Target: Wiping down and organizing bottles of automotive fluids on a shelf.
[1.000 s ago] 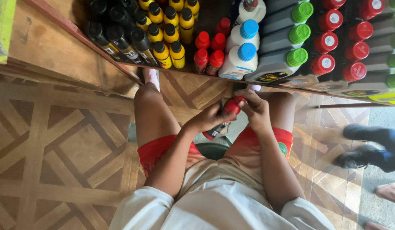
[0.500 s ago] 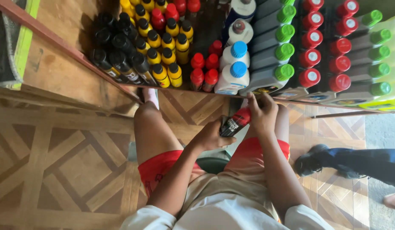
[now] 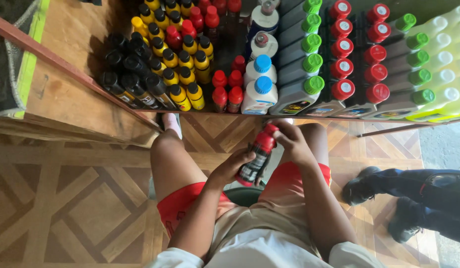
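In the head view we look straight down on a seated person and see both hands meeting over the lap on one thing — a small red bottle with a red cap (image 3: 257,155). The left hand (image 3: 233,170) is wrapped around the bottle's lower body, fingers closed on it. The right hand (image 3: 293,142) is clamped on the upper end, fingers curled about the cap and neck. The bottle lies tilted between them, cap end up and away from the body, base end toward the lap.

Just beyond the right hand we see the front edge of a wooden shelf (image 3: 81,106) packed with bottles. Nearest the hands, straight ahead of them, stand small red-capped bottles (image 3: 228,94) and white bottles with blue caps (image 3: 260,89). Farther out to the left of the left hand we find yellow bottles with black caps (image 3: 185,74) and, past those, black bottles (image 3: 130,74). Beyond the right hand stand grey jugs with green caps (image 3: 304,74) and with red caps (image 3: 361,64) — pale yellow-green bottles (image 3: 441,74) close the row.

Well off to the right of the right hand, another person's dark shoes and trouser legs (image 3: 413,193) stand on the patterned wooden floor (image 3: 66,198).
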